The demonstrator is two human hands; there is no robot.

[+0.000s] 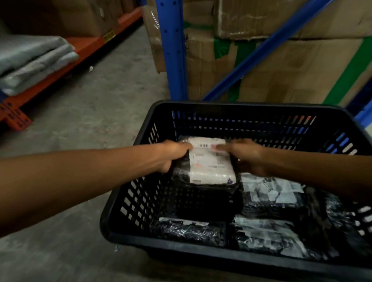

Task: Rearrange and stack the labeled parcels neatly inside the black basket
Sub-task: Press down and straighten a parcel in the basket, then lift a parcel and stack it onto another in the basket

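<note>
Head view: my left hand (173,155) and right hand (245,156) both clamp labeled parcel (209,163), raised over far-left part of black basket (197,251). Risk: slick wrap slides from fingers, parcel drops crooked onto other parcels (270,195), ruining stack.

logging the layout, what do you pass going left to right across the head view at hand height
left hand → labeled parcel held between both hands → right hand → right wall of the black basket
</note>
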